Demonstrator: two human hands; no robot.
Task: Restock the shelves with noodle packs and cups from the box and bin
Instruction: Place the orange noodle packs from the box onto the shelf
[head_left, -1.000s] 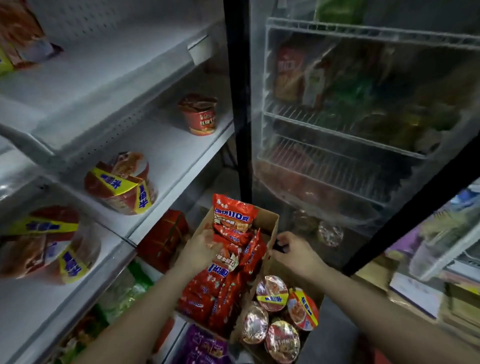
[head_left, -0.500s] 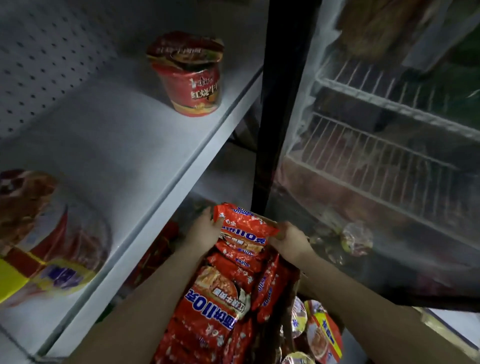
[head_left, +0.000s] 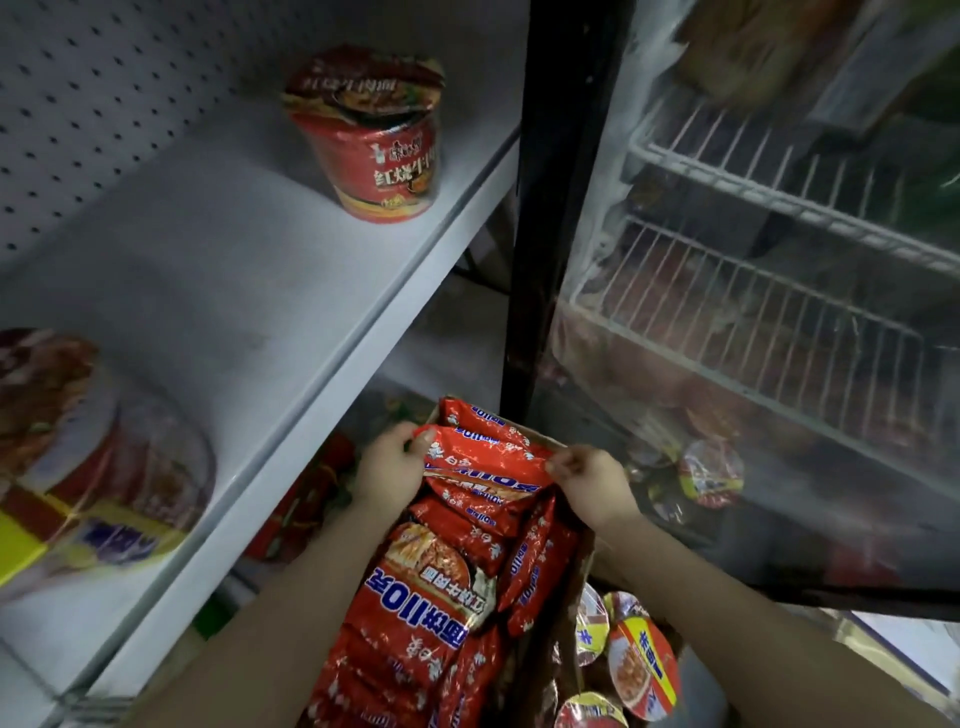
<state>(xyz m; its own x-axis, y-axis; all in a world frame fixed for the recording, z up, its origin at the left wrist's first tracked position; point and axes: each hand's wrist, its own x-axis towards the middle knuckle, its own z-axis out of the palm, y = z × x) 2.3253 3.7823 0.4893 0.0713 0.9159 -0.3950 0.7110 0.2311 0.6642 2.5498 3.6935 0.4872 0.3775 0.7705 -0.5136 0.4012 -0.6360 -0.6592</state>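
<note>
Both hands on one red noodle pack (head_left: 485, 457), above the box.
My left hand (head_left: 390, 462) and right hand (head_left: 589, 480) pinch its opposite ends, fingers closed on the wrapper.

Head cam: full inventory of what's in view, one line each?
Noodle packs: many, red, stacked in box, bottom centre.
Top pack: one, red, gripped at both ends.
Cup: one, red, upright on shelf.
Bowls: several, red with yellow bands, right of packs.
Bowl stack: blurred, shelf's left end.
Shelf: white, left.
Cooler: glass door, wire racks, right.
Left hand: on top pack.
Right hand: on top pack.
</note>
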